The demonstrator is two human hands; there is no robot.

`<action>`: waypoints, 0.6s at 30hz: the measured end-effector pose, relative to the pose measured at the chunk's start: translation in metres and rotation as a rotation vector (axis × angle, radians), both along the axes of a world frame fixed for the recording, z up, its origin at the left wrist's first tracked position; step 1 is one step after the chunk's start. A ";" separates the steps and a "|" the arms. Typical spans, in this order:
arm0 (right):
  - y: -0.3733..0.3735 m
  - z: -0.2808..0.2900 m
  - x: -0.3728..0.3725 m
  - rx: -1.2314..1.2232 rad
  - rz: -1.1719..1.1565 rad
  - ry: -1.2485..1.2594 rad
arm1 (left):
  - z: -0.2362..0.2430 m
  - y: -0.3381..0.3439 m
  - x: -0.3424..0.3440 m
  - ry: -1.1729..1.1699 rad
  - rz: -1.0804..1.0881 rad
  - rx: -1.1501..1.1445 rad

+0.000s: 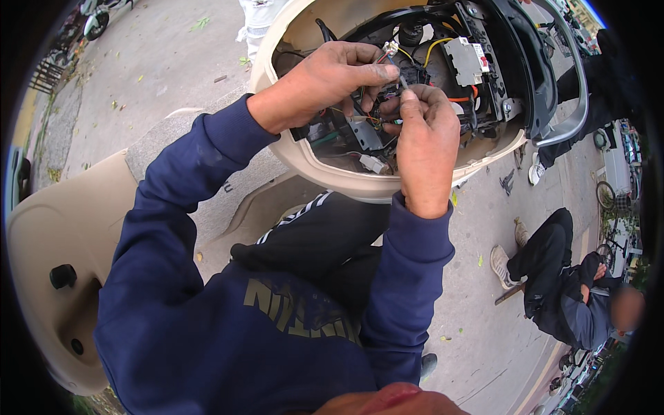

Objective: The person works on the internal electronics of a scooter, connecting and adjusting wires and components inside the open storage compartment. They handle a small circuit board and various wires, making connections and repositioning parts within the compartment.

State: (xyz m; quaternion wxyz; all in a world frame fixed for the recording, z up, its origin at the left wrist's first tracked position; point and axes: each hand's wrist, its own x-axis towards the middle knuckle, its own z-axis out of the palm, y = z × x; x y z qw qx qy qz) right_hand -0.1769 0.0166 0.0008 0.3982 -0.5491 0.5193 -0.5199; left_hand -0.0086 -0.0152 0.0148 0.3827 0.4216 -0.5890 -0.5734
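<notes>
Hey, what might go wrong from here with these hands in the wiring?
The thin wire pinched by the left hand and right hand could slip or break if tugged. Either hand might snag the nearby yellow wire. Anything small that is dropped could be hard to find in the crowded beige shell.

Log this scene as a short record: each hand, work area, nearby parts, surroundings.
Left hand: pinching a thin wire
Right hand: fingertips at the same wire, close to the left hand
Work area: inside an open beige shell filled with wiring
Nearby parts: grey module, white connector
Surroundings: pavement; seated person at right
</notes>
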 end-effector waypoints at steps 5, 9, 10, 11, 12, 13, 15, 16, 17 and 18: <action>0.000 0.004 -0.005 0.122 0.094 -0.137 | -0.002 0.000 -0.003 0.021 0.058 -0.015; -0.002 0.006 -0.005 0.138 0.133 -0.187 | 0.002 -0.002 -0.002 0.046 0.065 0.001; -0.001 0.006 -0.004 0.125 0.137 -0.173 | 0.003 -0.001 -0.002 0.048 0.069 0.005; -0.001 0.008 -0.002 0.112 0.142 -0.158 | 0.003 -0.001 -0.002 0.049 0.068 0.005; 0.000 0.009 -0.001 0.100 0.143 -0.144 | 0.002 -0.001 -0.002 0.049 0.065 0.008; 0.000 0.009 -0.001 0.092 0.152 -0.136 | 0.002 0.000 -0.001 0.050 0.062 0.010; 0.000 0.010 -0.001 0.074 0.169 -0.120 | 0.002 -0.002 -0.002 0.045 0.091 -0.024; -0.001 0.011 0.000 0.094 0.162 -0.156 | 0.003 -0.001 -0.002 0.043 0.106 -0.041; -0.003 0.010 0.001 0.114 0.156 -0.192 | 0.005 0.001 -0.002 -0.012 0.129 -0.096; -0.006 0.011 0.001 0.129 0.147 -0.228 | 0.007 0.002 -0.004 -0.038 0.135 -0.139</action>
